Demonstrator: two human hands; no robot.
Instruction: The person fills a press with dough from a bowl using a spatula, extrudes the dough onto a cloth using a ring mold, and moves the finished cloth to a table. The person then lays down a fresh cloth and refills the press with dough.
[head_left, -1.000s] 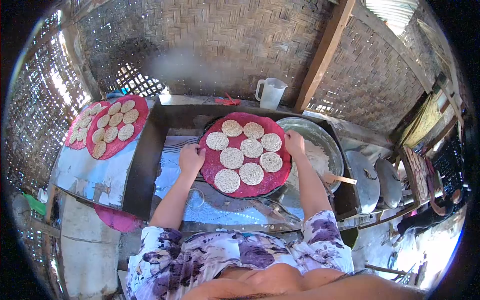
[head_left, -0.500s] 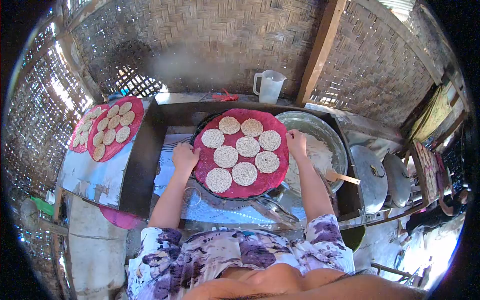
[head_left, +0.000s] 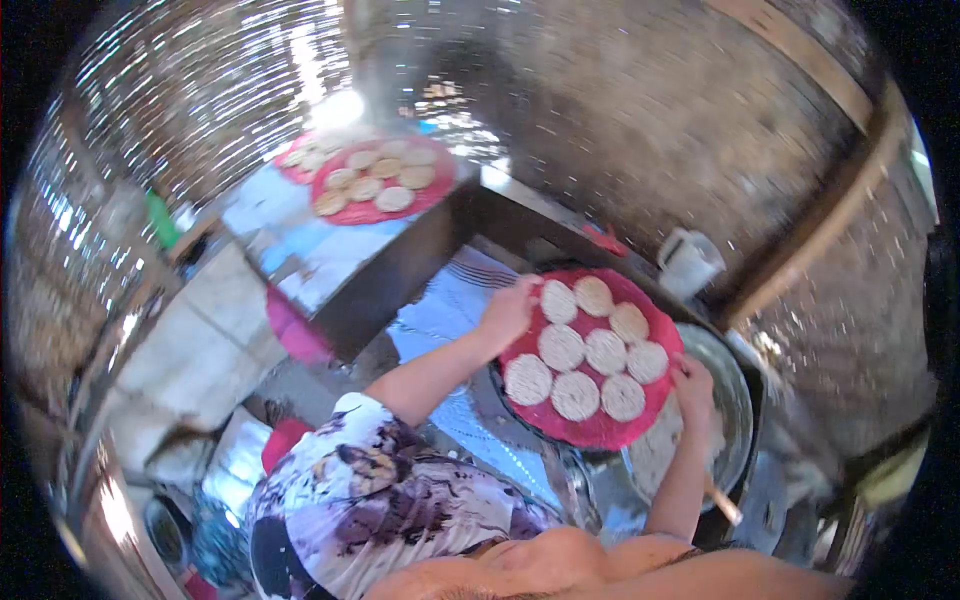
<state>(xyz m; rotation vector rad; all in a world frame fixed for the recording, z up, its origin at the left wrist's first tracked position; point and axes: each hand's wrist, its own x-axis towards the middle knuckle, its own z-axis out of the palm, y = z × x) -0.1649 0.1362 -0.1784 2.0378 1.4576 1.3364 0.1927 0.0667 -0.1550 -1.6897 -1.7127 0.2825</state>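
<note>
A round pinkish-red sheet (head_left: 600, 434) carries several pale, coil-textured discs (head_left: 605, 352), in the middle of the head view. At its upper left edge, my left hand (head_left: 512, 308) is closed on the rim. My right hand (head_left: 690, 385) grips the opposite rim, fingers curled over it. Beneath the sheet, a dark rounded rim shows along the lower left, mostly hidden. Right beside it stands a wide metal basin (head_left: 742, 395) with a whitish mass inside, partly covered by my right forearm. A wooden handle (head_left: 722, 503) sticks out at the basin's lower edge.
Two more red rounds with discs, one of them a full round (head_left: 345, 211), lie on the bluish surface at upper left. A dark board (head_left: 400, 285) walls off the work area. A translucent pitcher (head_left: 690, 265) and a red item (head_left: 605, 240) stand behind. Motion blurs the edges.
My view has swung to the left and tilted, so the sheet and basin now appear further right and lower. Both hands stay on the sheet's rim.
</note>
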